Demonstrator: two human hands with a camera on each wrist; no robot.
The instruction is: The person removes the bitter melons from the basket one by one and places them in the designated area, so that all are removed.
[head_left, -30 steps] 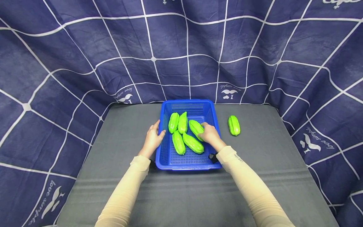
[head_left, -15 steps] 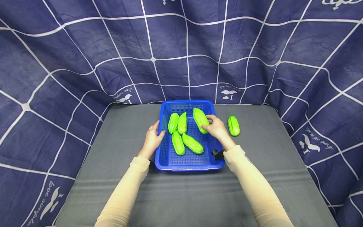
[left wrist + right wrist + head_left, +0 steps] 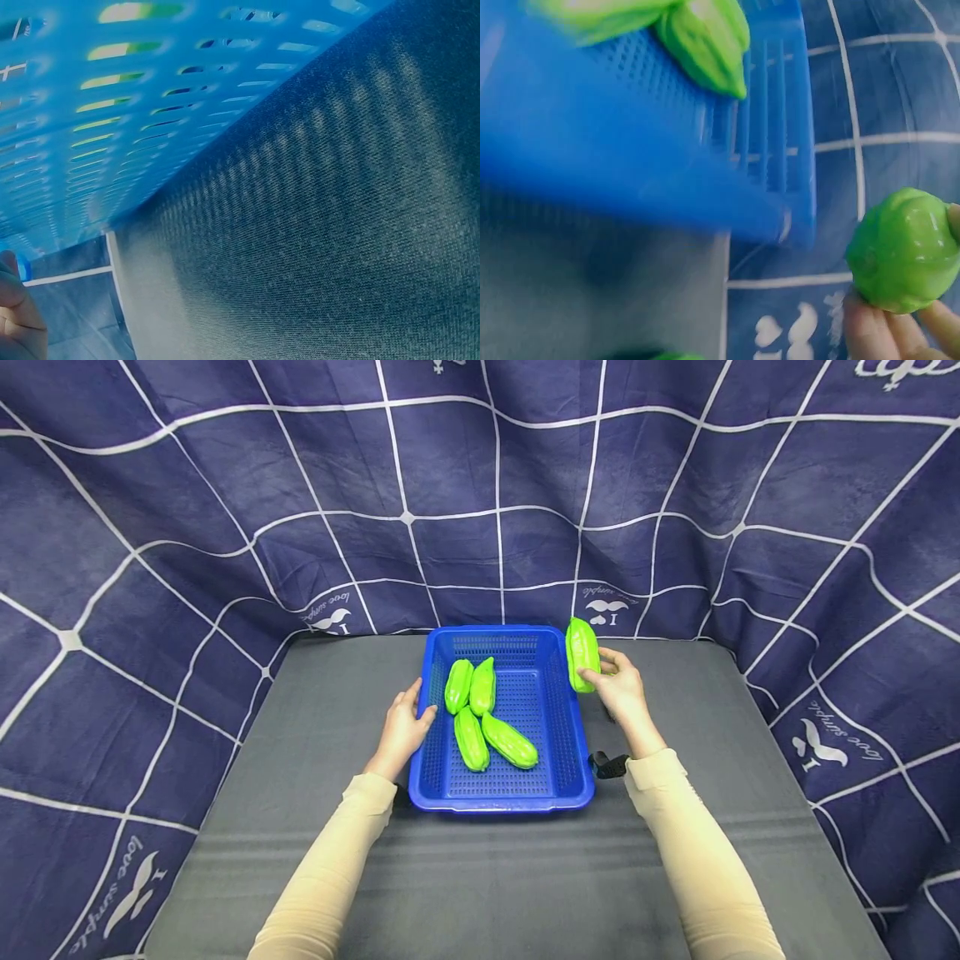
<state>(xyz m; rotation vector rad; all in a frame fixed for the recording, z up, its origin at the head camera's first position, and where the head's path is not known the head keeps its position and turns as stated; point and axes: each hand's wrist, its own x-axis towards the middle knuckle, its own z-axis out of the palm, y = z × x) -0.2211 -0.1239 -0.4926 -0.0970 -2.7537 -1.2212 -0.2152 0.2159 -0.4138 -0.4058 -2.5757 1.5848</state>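
Note:
My right hand holds a bright green ribbed vegetable, much like a bitter melon, between thumb and fingers. It is raised just over the right rim of the blue basket. The right wrist view shows the held vegetable end-on, fingers below it. At the basket's left rim is my left hand, thumb over the rim and fingers outside, gripping it. Several similar green vegetables lie inside the basket. Only fingers of the left hand show in the left wrist view.
Another green vegetable lies on the table to the basket's right, hidden behind my right hand in the head view. The grey table reaches a blue curtain with white lines, which hangs at the back and both sides.
My right hand has lifted one green vegetable from the right part of the basket and carried it right and away from me, over the rim. The left hand has stayed put.

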